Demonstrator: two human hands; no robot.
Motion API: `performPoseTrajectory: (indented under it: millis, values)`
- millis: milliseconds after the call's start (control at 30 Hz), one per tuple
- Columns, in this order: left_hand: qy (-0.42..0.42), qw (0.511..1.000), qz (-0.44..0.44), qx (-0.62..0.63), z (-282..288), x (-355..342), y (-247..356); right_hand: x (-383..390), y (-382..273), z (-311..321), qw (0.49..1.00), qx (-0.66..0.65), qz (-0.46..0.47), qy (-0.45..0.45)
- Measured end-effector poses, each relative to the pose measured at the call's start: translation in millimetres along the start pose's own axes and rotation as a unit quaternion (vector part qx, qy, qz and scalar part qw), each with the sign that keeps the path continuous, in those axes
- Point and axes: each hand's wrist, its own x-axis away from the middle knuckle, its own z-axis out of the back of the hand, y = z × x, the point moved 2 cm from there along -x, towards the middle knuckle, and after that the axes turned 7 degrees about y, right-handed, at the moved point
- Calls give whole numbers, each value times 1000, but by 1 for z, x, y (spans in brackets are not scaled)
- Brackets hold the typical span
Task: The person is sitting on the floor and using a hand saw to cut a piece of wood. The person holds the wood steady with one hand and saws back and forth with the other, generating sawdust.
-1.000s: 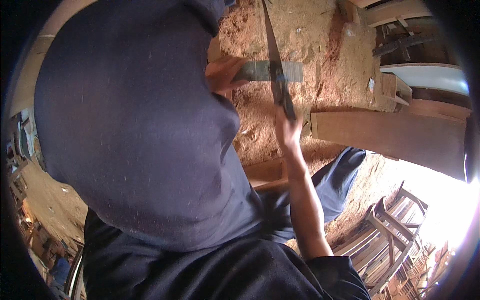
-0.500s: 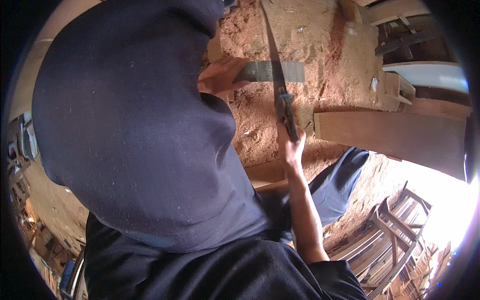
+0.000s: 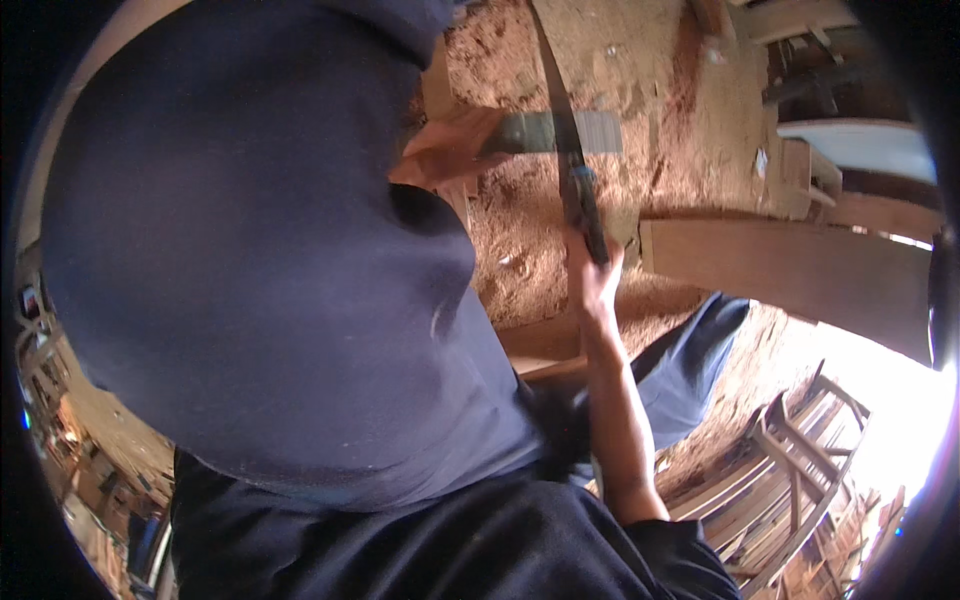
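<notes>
My right hand [image 3: 597, 268] is closed round the dark handle of a handsaw [image 3: 560, 85], whose long blade points away from me. The blade crosses over a flat grey-green strip of board [image 3: 527, 132]. To the left of the saw, my left hand [image 3: 450, 148] grips the near end of that strip, thumb and fingers on its two edges. This hand is smeared by motion, and its wrist is hidden behind dark blue cloth [image 3: 250, 250]. Whether the teeth have cut into the strip I cannot tell.
Sawdust [image 3: 510, 215] covers the ground below the strip. A wide brown plank [image 3: 790, 270] lies at the right, with wooden frames [image 3: 810, 170] beyond. Slatted timber [image 3: 770, 490] stands at lower right. A dark trouser leg [image 3: 690, 370] is beside my right forearm.
My right hand and the saw have moved slightly forward, away from me. The left hand and the strip have shifted a little and look more blurred. The whole view has moved slightly.
</notes>
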Motion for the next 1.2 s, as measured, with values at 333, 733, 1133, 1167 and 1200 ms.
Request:
performPoseTrajectory:
  millis: [333, 733, 1133, 1167, 1200]
  values:
    - [-29, 999, 13, -17, -1, -8, -2, -5, 8, 17, 998, -43, -32, -29]
    - [-128, 989, 55, -41, -1, -14, 8, 81, 54, 88, 990, -99, -83, 56]
    - [-25, 990, -8, 136, 1, 80, 96, 69, 70, 82, 962, -148, -187, 131]
    - [-35, 981, -17, 192, -6, 90, 109, 69, 71, 78, 956, -173, -191, 139]
    - [-94, 974, -4, 206, -13, 103, 124, 70, 73, 75, 949, -199, -194, 147]
